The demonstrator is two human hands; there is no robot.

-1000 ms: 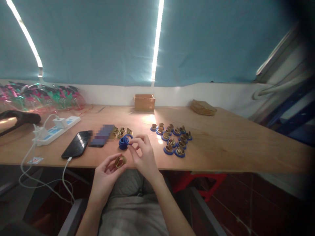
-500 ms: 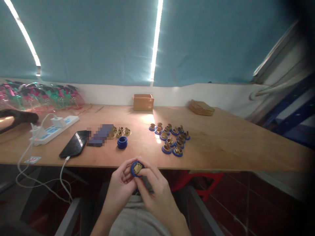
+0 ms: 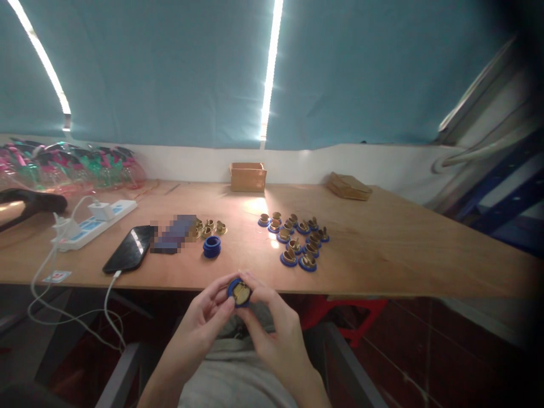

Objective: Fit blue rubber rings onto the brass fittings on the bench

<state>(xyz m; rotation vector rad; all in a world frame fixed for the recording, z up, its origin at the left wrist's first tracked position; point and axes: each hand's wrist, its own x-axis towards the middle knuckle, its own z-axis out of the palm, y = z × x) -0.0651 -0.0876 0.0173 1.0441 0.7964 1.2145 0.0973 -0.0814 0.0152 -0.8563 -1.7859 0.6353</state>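
Just off the front edge of the table, a round brass fitting [image 3: 242,293] sits within a blue ring [image 3: 232,288]. My left hand [image 3: 208,317] grips the ring from the left, its thumb on the near rim. From the other side my right hand [image 3: 272,320] pinches the same piece. Beyond them stands a short stack of blue rings [image 3: 211,247]. Several loose brass fittings [image 3: 220,227] lie behind the stack. Several brass fittings in blue rings [image 3: 307,261] form a group to the right, many with tilted brass flaps.
A black phone [image 3: 130,249] with a white cable and a white power strip [image 3: 96,225] occupy the left side. At the back are a small brown box [image 3: 248,177] and a folded brown paper bag [image 3: 348,186]. Plastic-wrapped bottles [image 3: 72,167] stand far left.
My left thumb has come onto the near rim of the ring. My right thumb and finger have shifted off the brass face to the ring's right side.
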